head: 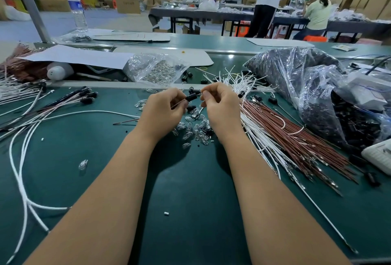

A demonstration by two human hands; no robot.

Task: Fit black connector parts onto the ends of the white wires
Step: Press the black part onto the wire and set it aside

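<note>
A small black connector part hangs between my two hands above the green table. My left hand pinches it together with a thin wire that runs left under the palm. My right hand has its fingers curled at the connector's right end; what its fingertips pinch is hidden. A long white wire trails left across the table. A bundle of white wires lies behind my right hand. Loose black connector parts lie farther back.
Small clear glass bulbs lie scattered under my hands. Brown and white wires fan out on the right beside plastic bags of black parts. A bag of clear bulbs sits behind. Finished wires lie left. People work at a far table.
</note>
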